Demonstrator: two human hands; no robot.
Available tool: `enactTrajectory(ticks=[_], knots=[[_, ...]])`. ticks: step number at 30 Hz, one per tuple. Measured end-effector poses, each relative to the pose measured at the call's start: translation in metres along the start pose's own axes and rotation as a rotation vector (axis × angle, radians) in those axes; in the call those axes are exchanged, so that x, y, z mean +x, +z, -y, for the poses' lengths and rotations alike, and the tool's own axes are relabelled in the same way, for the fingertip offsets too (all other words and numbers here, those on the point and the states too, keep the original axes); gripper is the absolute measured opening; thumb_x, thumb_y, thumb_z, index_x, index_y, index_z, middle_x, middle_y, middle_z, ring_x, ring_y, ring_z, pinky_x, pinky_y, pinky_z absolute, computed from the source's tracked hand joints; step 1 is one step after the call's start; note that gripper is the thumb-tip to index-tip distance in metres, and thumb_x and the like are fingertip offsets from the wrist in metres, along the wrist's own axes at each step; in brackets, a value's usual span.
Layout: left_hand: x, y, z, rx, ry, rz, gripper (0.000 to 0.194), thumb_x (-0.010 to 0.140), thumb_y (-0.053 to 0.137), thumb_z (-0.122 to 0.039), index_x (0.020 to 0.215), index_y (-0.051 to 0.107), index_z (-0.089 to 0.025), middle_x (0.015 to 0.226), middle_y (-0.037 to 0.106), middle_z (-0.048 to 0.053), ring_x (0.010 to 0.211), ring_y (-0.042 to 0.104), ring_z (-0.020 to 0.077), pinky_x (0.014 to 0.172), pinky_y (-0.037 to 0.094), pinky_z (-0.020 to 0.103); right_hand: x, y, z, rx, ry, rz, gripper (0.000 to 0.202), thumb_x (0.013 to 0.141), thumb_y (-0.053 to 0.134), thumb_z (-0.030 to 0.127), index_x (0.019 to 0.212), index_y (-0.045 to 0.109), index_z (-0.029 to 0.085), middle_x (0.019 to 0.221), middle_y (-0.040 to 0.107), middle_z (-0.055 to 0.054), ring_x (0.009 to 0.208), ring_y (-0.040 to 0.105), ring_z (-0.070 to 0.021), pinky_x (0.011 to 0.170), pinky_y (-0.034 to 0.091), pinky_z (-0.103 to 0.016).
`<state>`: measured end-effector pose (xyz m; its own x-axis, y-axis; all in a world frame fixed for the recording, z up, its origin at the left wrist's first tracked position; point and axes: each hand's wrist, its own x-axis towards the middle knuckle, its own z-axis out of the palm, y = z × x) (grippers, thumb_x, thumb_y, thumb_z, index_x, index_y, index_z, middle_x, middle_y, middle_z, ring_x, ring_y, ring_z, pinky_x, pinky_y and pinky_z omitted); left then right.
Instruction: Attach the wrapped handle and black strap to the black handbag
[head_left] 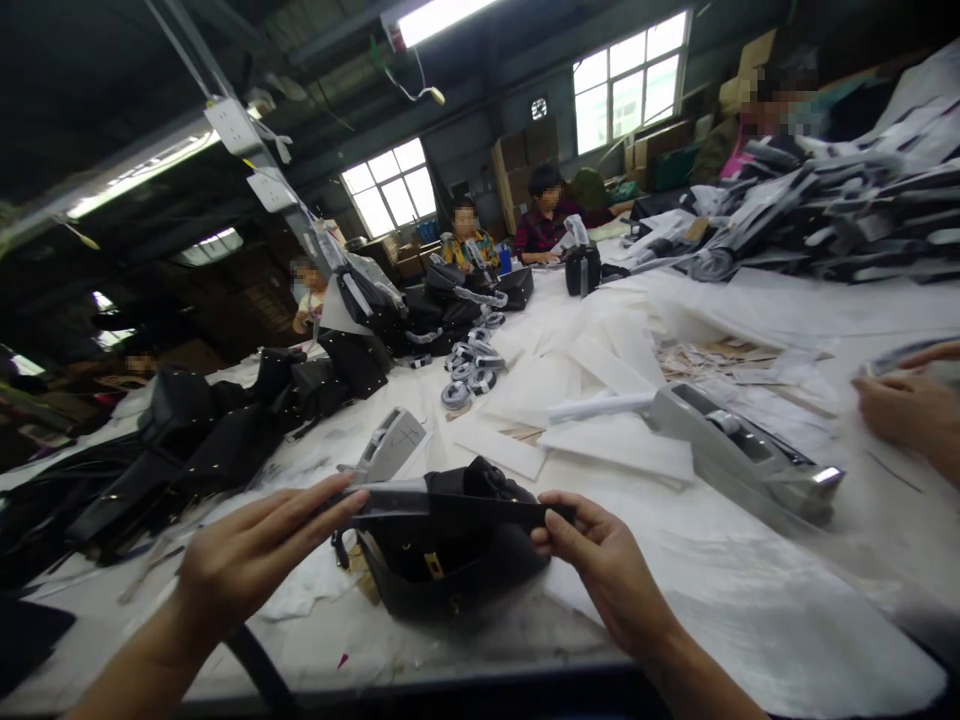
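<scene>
A black strap [480,509] is stretched level between my hands, with clear film round its left part. My left hand [259,550] pinches the film-covered end between straightened fingers and thumb. The strap's dark right end is gripped by the thumb and fingers of my right hand [592,545]. Just below and behind the strap stands a black handbag [454,575] with a gold-coloured clasp on its front. A grey tape dispenser [394,445] sits behind the bag on the left.
A larger grey tape dispenser [739,455] lies right of centre, beside white foam sheets [619,445]. Black bags [225,430] are heaped at left, wrapped coils [472,370] lie mid-table, and wrapped straps [817,215] pile up at back right. Another person's hands [911,400] are at the right edge.
</scene>
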<state>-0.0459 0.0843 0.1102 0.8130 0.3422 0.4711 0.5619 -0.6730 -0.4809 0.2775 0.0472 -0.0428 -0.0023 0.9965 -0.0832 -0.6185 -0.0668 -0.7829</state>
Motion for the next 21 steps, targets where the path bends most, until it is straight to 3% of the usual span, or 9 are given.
enactTrajectory(ticks=[5, 8, 15, 21], knots=[[-0.038, 0.069, -0.016, -0.173, -0.047, 0.153, 0.052, 0.090, 0.038, 0.000, 0.132, 0.055, -0.026, 0.127, 0.064, 0.004, 0.108, 0.064, 0.0150, 0.089, 0.053, 0.024, 0.004, -0.011, 0.000, 0.010, 0.116, -0.091, 0.035, 0.079, 0.073, 0.041, 0.101, 0.069, 0.014, 0.079, 0.074, -0.008, 0.073, 0.071, -0.0180, 0.067, 0.057, -0.025], [-0.052, 0.089, -0.034, -0.265, -0.147, 0.143, 0.050, 0.091, 0.040, -0.003, 0.134, 0.053, -0.024, 0.128, 0.063, 0.007, 0.112, 0.062, 0.0174, 0.092, 0.053, 0.028, 0.004, -0.016, -0.001, 0.016, 0.129, -0.099, 0.033, 0.081, 0.070, 0.041, 0.100, 0.070, 0.014, 0.079, 0.074, -0.008, 0.073, 0.072, -0.0182, 0.066, 0.058, -0.025], [-0.049, 0.091, -0.055, -0.321, -0.241, 0.070, 0.053, 0.090, 0.041, -0.002, 0.139, 0.047, -0.022, 0.128, 0.061, 0.008, 0.119, 0.057, 0.0203, 0.100, 0.048, 0.036, 0.005, -0.019, -0.001, -0.023, 0.092, -0.112, 0.034, 0.080, 0.072, 0.041, 0.101, 0.071, 0.015, 0.080, 0.074, -0.007, 0.071, 0.071, -0.0163, 0.066, 0.058, -0.024], [-0.027, 0.091, -0.085, -0.393, -0.255, 0.122, 0.054, 0.093, 0.043, -0.010, 0.145, 0.037, -0.021, 0.125, 0.063, 0.010, 0.113, 0.060, 0.0195, 0.094, 0.051, 0.032, 0.003, -0.022, -0.010, -0.077, 0.043, -0.087, 0.032, 0.081, 0.071, 0.040, 0.101, 0.069, 0.016, 0.081, 0.074, -0.006, 0.071, 0.070, -0.0157, 0.069, 0.058, -0.026]])
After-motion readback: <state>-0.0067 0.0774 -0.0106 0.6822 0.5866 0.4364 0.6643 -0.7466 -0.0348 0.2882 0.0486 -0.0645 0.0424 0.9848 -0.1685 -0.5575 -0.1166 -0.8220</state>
